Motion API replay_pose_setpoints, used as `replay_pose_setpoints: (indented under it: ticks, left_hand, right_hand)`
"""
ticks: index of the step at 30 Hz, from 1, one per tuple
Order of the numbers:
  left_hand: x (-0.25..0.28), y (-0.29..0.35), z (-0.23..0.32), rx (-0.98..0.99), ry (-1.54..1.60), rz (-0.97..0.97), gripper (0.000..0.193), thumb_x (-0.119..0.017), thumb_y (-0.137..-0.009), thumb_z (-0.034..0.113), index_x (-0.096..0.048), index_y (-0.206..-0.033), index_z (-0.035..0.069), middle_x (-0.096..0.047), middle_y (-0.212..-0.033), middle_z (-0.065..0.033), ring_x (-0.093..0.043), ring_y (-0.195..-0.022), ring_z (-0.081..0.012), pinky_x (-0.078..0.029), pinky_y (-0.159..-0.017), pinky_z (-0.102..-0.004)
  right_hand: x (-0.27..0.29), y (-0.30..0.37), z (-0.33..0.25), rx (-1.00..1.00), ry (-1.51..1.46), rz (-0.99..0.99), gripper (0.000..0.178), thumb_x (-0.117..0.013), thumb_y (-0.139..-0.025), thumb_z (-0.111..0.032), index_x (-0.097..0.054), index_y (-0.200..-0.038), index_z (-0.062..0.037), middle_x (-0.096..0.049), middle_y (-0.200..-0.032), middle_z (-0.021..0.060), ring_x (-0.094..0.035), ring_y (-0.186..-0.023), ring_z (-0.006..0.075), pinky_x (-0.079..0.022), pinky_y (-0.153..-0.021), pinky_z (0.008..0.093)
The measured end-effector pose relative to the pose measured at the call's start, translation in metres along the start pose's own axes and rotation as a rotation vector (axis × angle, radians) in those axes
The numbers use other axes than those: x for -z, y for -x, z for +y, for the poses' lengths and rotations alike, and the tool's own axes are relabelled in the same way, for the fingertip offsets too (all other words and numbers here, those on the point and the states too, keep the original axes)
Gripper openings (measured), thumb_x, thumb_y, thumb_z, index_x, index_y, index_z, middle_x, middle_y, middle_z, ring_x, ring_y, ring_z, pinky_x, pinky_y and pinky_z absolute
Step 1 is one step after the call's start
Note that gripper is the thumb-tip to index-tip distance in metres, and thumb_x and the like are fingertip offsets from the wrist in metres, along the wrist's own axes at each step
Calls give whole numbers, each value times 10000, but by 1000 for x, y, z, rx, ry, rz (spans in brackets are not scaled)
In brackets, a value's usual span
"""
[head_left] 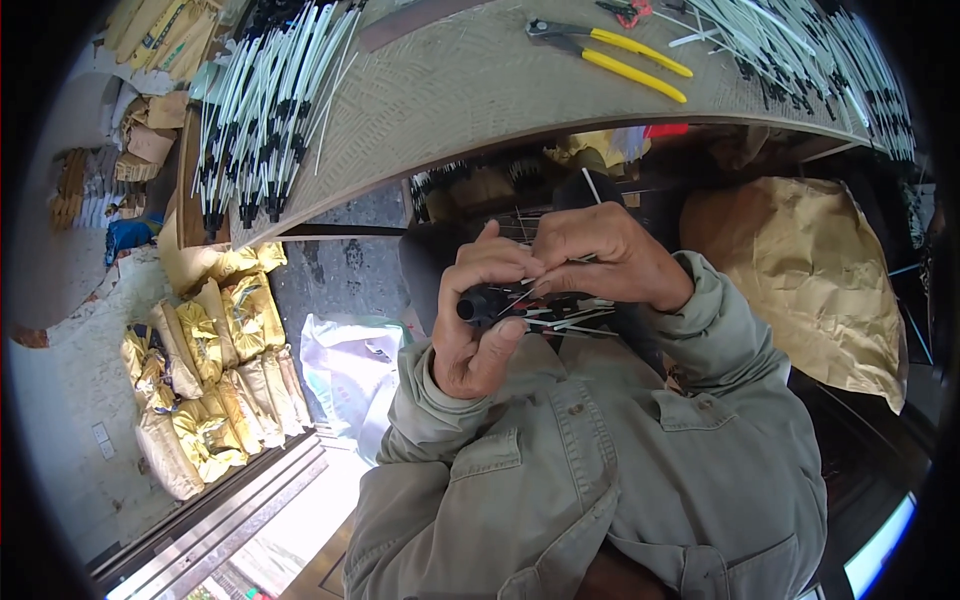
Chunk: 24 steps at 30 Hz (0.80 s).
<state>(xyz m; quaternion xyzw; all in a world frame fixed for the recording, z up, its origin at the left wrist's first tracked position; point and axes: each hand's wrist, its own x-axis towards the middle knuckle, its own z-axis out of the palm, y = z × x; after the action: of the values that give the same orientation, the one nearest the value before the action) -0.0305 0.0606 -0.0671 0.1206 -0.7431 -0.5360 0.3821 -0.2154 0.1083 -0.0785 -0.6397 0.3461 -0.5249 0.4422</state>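
In front of my chest, below the table edge, my left hand [470, 350] is closed round a black, round-ended piece [482, 305]. Thin white and black rods [570, 322] run from beside that piece toward the right. My right hand [605, 250] is pinched close to the left fingertips. It grips a thin white stick [590, 185], whose upper end sticks out above the knuckles. The fingers partly hide where stick and black piece come near each other, so whether they touch cannot be made out.
Cutting pliers with yellow handles [630, 65] lie on the patterned tabletop [430, 110]. Bundles of white rods with black ends rest at its left [275, 120] and right [780, 50]. Wrapped packages [215, 370] fill the lower left, near a plastic bag [350, 365]. A brown paper sack [800, 270] stands right.
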Motion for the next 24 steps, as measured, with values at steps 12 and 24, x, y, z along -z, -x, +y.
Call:
replay_pose_setpoints:
  ticks: [12, 24]
  left_hand:
    - [-2, 3, -2, -28, 35, 32, 260, -552, -859, 226, -433, -996, 39, -562, -909, -101, -512, -897, -213, -216, -1024, -487]
    - [-7, 8, -9, 10, 85, 123, 334, -595, -830, 301, -419, -967, 53, -550, -872, -120, -517, -921, -255, -189, -1052, -502]
  right_hand:
    - [-25, 9, -5, 246, 484, 211, 172, -713, -661, -7, -621, -807, -9, -560, -675, 77, -552, -590, 209, -415, -494, 290]
    - [-35, 7, 3, 309, 504, 341, 146, -713, -651, -47, -590, -729, -46, -498, -633, 49, -503, -538, 196, -397, -452, 307]
